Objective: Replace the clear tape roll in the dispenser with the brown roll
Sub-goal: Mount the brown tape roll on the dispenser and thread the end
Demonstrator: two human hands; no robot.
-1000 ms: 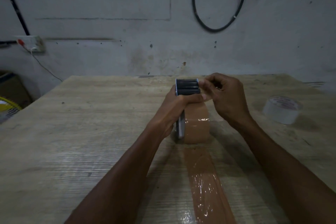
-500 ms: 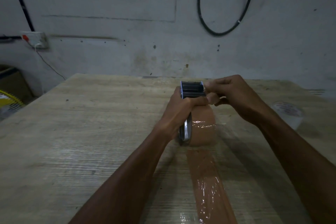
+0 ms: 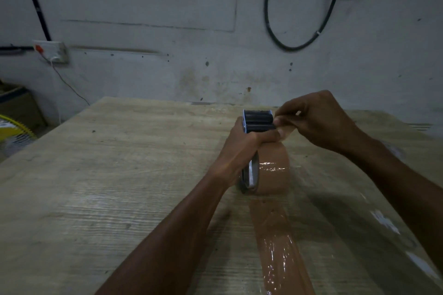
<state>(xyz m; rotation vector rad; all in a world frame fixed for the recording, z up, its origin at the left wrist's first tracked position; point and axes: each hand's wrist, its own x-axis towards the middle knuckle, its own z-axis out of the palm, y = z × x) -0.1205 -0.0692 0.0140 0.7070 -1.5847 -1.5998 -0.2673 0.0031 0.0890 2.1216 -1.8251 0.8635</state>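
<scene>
Flanking brown roll (image 3: pixel 273 170): both hands (image 3: pixel 244 143)

I see glossy brown tape roll (image 3: pixel 273 167) in the black, silver-edged dispenser (image 3: pixel 257 120) on my pale, wood-grained table (image 3: pixel 107 175).

dispenser (image 3: pixel 257 122) body hid by left hand (image 3: pixel 242 148) | fan (image 3: pixel 14 132) cut off at left edge

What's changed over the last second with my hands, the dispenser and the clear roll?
The right hand has shifted slightly right while pinching the brown tape end at the dispenser head. The clear roll is now hidden behind that forearm. The left hand still grips the dispenser, with the brown roll loaded.
</scene>
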